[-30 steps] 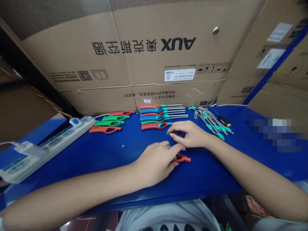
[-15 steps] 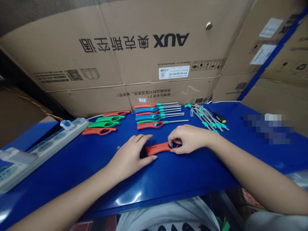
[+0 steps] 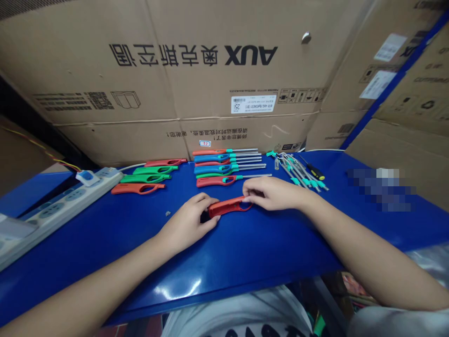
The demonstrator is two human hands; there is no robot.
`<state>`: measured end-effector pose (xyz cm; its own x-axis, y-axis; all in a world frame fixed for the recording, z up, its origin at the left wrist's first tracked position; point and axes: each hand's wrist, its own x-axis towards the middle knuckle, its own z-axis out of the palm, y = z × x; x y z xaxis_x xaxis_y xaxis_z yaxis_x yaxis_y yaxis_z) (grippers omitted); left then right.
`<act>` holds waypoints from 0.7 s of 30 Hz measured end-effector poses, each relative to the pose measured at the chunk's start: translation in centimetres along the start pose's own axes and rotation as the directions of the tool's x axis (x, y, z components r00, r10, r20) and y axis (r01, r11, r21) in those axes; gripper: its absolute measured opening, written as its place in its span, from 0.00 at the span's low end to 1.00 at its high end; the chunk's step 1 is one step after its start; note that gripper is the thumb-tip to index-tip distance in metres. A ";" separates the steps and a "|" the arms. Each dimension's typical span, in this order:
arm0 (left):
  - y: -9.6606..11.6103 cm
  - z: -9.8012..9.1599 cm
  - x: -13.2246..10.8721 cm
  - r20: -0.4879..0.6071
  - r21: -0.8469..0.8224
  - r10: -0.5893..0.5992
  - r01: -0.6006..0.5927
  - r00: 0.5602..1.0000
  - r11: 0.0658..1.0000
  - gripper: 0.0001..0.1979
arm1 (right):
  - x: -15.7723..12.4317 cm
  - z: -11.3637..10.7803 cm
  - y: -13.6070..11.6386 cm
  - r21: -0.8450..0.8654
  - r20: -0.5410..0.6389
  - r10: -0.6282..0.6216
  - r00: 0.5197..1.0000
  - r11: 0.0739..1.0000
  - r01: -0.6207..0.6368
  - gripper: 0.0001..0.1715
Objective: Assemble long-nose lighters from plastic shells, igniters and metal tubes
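Note:
Between my hands is a red-orange lighter casing (image 3: 228, 207), its hollow inside facing up toward me. My left hand (image 3: 191, 217) grips its wide end between thumb and fingers. The looped end is pinched by my right hand (image 3: 268, 193), whose fingertips partly cover it. Behind them lies a row of lighters with long metal tubes (image 3: 213, 181) in red, blue, green and orange. To the left, several red, green and orange casings (image 3: 138, 188) without tubes rest on the blue table (image 3: 196, 262).
Metal tube assemblies (image 3: 298, 171) with teal parts and wires lie at the back right, beside a screwdriver (image 3: 314, 171). A white power strip (image 3: 66, 201) runs along the left. Tiny screws (image 3: 168, 213) sit near my left hand. A cardboard wall (image 3: 196, 89) stands behind.
The casing has turned from its smooth outer face to its hollow inside. My left hand has closed from loosely around the wide end to gripping it.

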<state>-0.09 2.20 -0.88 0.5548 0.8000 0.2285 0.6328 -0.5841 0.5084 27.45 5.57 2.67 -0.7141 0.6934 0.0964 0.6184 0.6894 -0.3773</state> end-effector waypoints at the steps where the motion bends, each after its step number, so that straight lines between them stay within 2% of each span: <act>1: -0.1 0.0 0.0 -0.010 0.003 -0.001 0.001 1.000 1.000 0.16 | 0.1 -0.1 0.2 -0.017 -0.069 0.002 0.998 1.000 -0.003 0.11; 3: -0.2 0.1 0.1 -0.033 0.019 -0.013 0.014 0.999 1.000 0.16 | 0.1 -0.3 0.6 -0.049 -0.181 -0.007 0.983 0.999 -0.002 0.12; 5: -0.3 0.2 0.0 -0.051 0.027 -0.021 0.023 0.998 0.999 0.15 | 0.1 -0.5 0.8 -0.031 -0.191 -0.015 0.981 0.999 0.009 0.13; 8: -0.5 0.4 0.0 -0.051 0.011 -0.020 0.021 0.999 1.000 0.20 | -0.1 -0.5 0.8 0.055 -0.012 0.002 1.000 0.998 -0.001 0.14; 10: -0.7 0.4 0.0 -0.046 0.004 -0.019 0.020 0.999 1.000 0.23 | -0.1 -0.2 0.6 0.081 0.131 0.030 0.991 0.996 -0.041 0.14; 12: -0.9 0.4 0.1 -0.045 0.007 -0.026 0.026 0.999 1.000 0.23 | 0.0 0.2 0.4 0.064 0.185 0.050 0.982 0.996 -0.063 0.14; 14: -1.1 0.2 0.2 -0.047 0.016 -0.034 0.035 0.998 0.999 0.21 | 0.1 0.4 0.3 0.029 0.164 0.053 0.985 0.998 -0.058 0.15; 18: -0.8 -0.5 0.2 -0.059 0.054 -0.017 0.020 0.998 0.998 0.18 | 0.2 0.0 0.4 -0.097 0.077 0.063 0.995 0.994 -0.055 0.23; 21: -0.2 -0.8 0.1 -0.084 0.114 0.044 -0.034 0.996 0.993 0.14 | -0.1 -0.9 1.0 -0.217 0.002 0.128 0.992 0.968 -0.125 0.16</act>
<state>-0.65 2.50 -0.29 0.5350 0.7821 0.3195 0.6705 -0.6231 0.4026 28.49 6.39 3.09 -0.6294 0.7758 0.0453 0.7592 0.6263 -0.1772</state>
